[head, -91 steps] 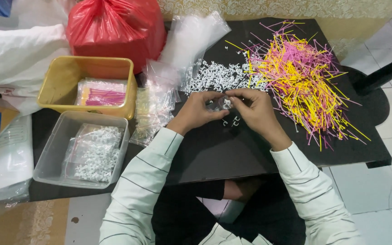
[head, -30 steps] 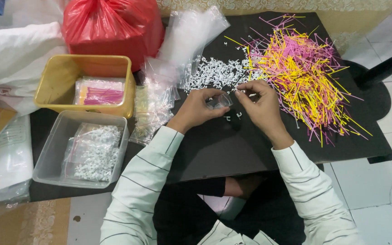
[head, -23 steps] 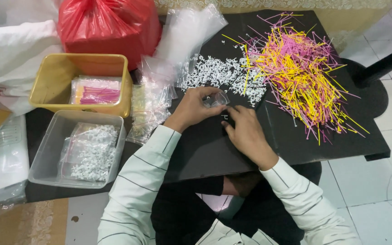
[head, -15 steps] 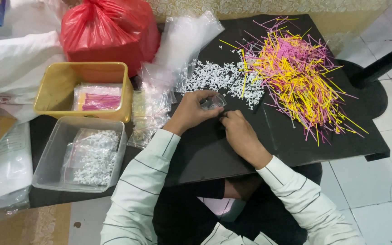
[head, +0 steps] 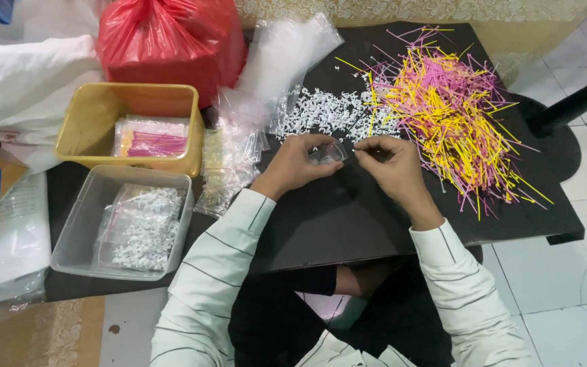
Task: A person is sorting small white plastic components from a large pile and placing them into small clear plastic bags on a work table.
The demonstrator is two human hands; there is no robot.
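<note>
- The left hand [head: 298,163] sits at the centre of the frame, fingers curled and pinching a small clear plastic bag [head: 327,153] between thumb and fingertips.
- The right hand [head: 392,166] is just to the right of it, fingertips pressed narrowly together at the mouth of the same bag; whether they hold one of the small pieces is too small to tell.
- Both hands hover over the black board [head: 348,217] that serves as a worktop.
- Just above the hands, touching distance away, lies a heap of small white plastic pieces [head: 321,112].
- At the upper right of the frame spreads a loose pile of pink and yellow thin sticks [head: 450,109].
- Left of the hands lies a stack of empty clear bags [head: 229,160].
- At the left, a yellow tub [head: 90,126] holds packets of pink sticks, and below it a clear tub [head: 79,228] holds bags filled with white pieces.
- A red plastic sack [head: 168,41] stands at the top.
</note>
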